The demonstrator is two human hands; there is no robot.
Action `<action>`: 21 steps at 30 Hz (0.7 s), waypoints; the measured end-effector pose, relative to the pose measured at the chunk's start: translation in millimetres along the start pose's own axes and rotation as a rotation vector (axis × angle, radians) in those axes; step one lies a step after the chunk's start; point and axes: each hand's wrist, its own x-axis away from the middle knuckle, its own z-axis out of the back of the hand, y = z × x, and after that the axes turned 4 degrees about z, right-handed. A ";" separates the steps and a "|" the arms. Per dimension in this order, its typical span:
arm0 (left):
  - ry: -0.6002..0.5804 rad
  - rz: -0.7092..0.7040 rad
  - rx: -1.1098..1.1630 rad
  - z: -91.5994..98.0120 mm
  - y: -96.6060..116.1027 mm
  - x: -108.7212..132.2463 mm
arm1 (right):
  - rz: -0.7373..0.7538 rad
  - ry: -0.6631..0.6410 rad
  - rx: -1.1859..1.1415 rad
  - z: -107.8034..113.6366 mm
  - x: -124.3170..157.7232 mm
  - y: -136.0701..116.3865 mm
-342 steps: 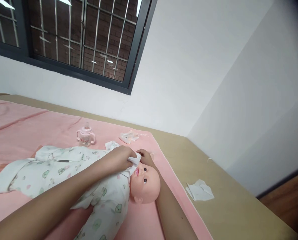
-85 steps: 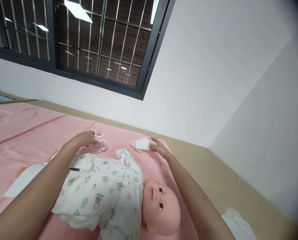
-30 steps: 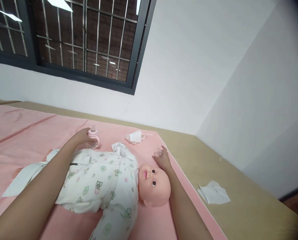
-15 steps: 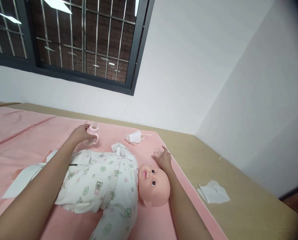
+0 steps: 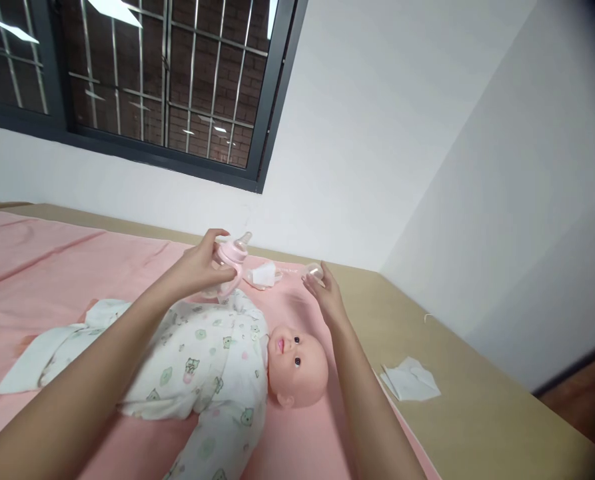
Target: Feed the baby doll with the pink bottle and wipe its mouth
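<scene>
My left hand is wrapped round a pink baby bottle with handles and a clear teat, tilted and held above the doll's body. Between the fingers of my right hand is a clear bottle cap, raised over the far edge of the mat. Below both hands a baby doll lies on its back, its head to the right, in a white printed outfit. My left forearm crosses in front of the doll's lower body and hides part of it.
The doll lies on a pink mat spread over a wooden surface. A crumpled white tissue or wrapper rests near the mat's far edge. Folded white cloth or paper lies at right. Behind are a wall and a barred window.
My left hand has lifted the bottle and brought it to the right, closer to my right hand. My right hand has raised the clear cap up off the mat.
</scene>
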 end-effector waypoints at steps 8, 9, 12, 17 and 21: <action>-0.063 -0.182 -0.136 -22.0 41.4 34.1 | 0.311 -0.108 -0.207 -60.1 62.2 -98.2; -0.065 -0.202 -0.149 -23.2 42.7 35.9 | 0.322 -0.116 -0.197 -63.5 66.8 -100.9; -0.049 -0.243 -0.165 -24.6 44.0 38.8 | 0.329 -0.171 -0.194 -70.7 76.0 -104.6; 0.051 -0.311 -0.216 -22.1 45.4 42.4 | 0.326 -0.277 -0.225 -82.4 88.2 -104.4; 0.116 -0.399 -0.319 -23.4 44.6 48.1 | 0.291 -0.341 -0.249 -88.8 96.0 -103.3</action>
